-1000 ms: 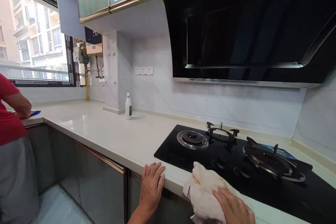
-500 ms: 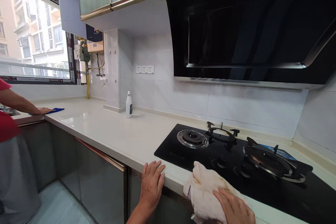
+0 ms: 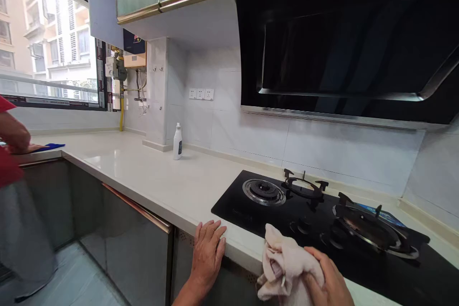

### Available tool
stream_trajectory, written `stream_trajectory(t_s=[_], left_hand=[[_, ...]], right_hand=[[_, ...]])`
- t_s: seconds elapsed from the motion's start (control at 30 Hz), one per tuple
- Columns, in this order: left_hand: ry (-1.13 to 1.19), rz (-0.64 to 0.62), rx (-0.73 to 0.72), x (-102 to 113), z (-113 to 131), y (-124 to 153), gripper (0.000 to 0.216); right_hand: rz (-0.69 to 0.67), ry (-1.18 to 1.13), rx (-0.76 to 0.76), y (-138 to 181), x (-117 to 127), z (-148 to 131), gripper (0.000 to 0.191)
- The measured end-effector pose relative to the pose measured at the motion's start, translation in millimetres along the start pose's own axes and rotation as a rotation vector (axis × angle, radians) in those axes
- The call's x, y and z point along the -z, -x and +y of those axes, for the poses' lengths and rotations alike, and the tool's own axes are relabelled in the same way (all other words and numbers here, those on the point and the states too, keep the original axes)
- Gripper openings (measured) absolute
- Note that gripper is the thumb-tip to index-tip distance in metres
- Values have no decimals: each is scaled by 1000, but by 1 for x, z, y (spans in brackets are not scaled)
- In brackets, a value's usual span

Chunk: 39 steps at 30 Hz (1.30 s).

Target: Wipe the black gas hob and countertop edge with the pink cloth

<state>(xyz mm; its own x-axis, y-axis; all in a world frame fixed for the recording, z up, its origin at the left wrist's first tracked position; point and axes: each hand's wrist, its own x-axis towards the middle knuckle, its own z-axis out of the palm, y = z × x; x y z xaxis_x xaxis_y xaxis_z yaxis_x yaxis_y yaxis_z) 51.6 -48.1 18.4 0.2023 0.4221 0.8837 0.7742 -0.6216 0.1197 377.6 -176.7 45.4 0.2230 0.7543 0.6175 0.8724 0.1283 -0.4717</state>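
A bunched, pale pink cloth is gripped in my right hand, at the front edge of the counter just before the gas stove. Brownish stains show less on the side of it now turned to me. My left hand rests with fingers stretched out on the edge of the white countertop, holding nothing. Beyond both hands lies the black gas stove. Its left burner has no pan support on it, while one pan support stands behind it and the right burner carries metal prongs.
A white bottle stands upright on the counter near the wall. Over the stove hangs a black range hood. At the far left another person in red leans over the counter, one hand by a blue cloth.
My right hand has lifted and turned the cloth, folding it up more. My left hand stays put. The other person's hand and blue cloth have shifted left; the view has moved slightly.
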Motion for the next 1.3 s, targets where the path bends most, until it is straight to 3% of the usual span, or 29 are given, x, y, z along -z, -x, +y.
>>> stream_trajectory(t_s=[0.1, 0.23, 0.3, 0.53, 0.73, 0.87, 0.97, 1.13, 1.3], left_hand=[[-4, 38, -17, 0, 1, -1, 29], [-8, 48, -31, 0, 1, 0, 29], [-6, 31, -33, 1, 1, 0, 29], [13, 34, 7, -1, 5, 2, 30], [25, 96, 39, -8, 9, 0, 28], [15, 56, -2, -7, 1, 3, 34], [-4, 13, -63, -3, -8, 4, 37], [-38, 6, -84, -1, -12, 1, 33], [-9, 35, -57, -1, -8, -1, 31]], right_hand=[[82, -43, -161, -26, 4, -10, 53], [248, 173, -161, -48, -3, -24, 68], [314, 301, -138, -50, -7, -25, 64], [203, 429, 133, -35, -24, -23, 43], [204, 442, 296, -28, -62, -81, 37], [213, 364, 407, -24, -94, -128, 44], [240, 312, 438, -22, -101, -140, 42], [280, 286, 414, -20, -76, -103, 39], [317, 473, 339, 0, -24, -18, 43]])
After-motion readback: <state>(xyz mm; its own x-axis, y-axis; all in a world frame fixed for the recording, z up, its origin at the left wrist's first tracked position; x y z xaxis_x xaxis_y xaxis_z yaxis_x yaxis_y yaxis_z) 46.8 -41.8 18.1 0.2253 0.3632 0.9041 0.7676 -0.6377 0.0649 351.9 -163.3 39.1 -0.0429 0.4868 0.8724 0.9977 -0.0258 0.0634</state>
